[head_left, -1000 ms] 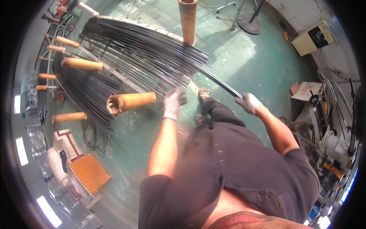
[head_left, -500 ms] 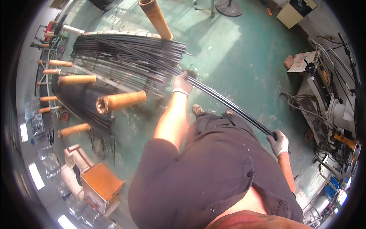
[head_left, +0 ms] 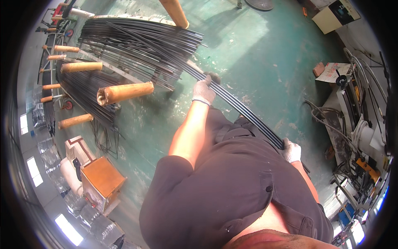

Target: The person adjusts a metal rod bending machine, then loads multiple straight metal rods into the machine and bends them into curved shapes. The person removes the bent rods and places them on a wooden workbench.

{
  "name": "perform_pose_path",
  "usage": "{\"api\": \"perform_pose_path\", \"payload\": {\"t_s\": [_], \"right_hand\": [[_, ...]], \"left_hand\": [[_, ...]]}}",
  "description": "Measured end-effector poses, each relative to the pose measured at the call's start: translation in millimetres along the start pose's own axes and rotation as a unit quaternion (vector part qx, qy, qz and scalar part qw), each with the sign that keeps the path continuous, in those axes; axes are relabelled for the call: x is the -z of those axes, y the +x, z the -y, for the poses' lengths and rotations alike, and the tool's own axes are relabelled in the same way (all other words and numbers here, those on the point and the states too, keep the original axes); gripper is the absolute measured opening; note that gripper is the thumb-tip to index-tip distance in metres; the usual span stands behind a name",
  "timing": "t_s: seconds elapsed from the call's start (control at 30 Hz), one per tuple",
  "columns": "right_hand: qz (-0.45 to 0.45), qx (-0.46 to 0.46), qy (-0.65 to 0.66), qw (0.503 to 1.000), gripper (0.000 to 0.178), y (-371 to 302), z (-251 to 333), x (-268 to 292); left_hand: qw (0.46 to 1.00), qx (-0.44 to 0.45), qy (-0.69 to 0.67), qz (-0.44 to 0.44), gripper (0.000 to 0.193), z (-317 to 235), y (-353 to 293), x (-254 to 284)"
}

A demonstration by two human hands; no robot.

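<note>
Several long, thin black rods (head_left: 245, 111) lie side by side across the front of my body, running from upper left down to lower right. My left hand (head_left: 203, 89), in a pale knit glove, is closed round them toward their far-left part. My right hand (head_left: 292, 150), gloved the same way, grips them near the lower right end, its fingers partly hidden. Beyond my left hand the rods reach to a large pile of similar black rods (head_left: 137, 41) on a rack, and I cannot tell where the held ones end there.
Upright posts wrapped in brown tubes (head_left: 126, 93) stand round the rack. A second rod pile (head_left: 89, 91) is at the left. A brown-topped box (head_left: 103, 176) sits lower left. Cables and machinery (head_left: 352, 116) line the right side, with a beige cabinet (head_left: 331, 17) at the far right.
The rods now lie spread flat side by side. My right hand has come inward to the left with them, and the view has shifted, with the rack sitting higher.
</note>
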State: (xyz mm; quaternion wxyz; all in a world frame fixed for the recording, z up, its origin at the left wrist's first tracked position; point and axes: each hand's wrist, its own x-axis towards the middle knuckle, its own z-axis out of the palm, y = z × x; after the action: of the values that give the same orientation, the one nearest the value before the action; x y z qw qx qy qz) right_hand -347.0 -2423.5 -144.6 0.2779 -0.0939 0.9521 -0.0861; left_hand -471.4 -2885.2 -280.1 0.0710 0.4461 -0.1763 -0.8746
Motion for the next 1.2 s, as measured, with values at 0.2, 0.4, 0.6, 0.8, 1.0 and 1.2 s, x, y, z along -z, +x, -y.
{"api": "perform_pose_path", "payload": {"t_s": [0.2,0.4,0.6,0.8,1.0,1.2], "right_hand": [[0.023,0.034,0.045,0.998,0.044,73,46,-15],[0.05,-0.022,0.26,0.964,0.046,243,168,-2],[-0.002,0.069,0.097,0.993,0.061,475,284,-48],[-0.032,0.032,0.111,0.993,0.056,587,373,-85],[0.06,0.134,0.078,0.986,0.031,522,351,-66],[0.118,0.085,0.11,0.983,0.02,295,255,-8]], "left_hand": [[1.0,-0.015,0.005,-0.014,0.008,-66,25,3],[0.988,-0.06,0.146,0.006,0.003,-181,124,42],[0.988,0.005,0.152,0.009,0.019,-214,164,78],[0.991,0.024,0.121,-0.051,0.008,-202,153,94],[0.993,0.05,0.089,-0.059,0.01,-188,135,87],[0.995,0.081,0.051,-0.031,0.014,-170,145,68]]}}
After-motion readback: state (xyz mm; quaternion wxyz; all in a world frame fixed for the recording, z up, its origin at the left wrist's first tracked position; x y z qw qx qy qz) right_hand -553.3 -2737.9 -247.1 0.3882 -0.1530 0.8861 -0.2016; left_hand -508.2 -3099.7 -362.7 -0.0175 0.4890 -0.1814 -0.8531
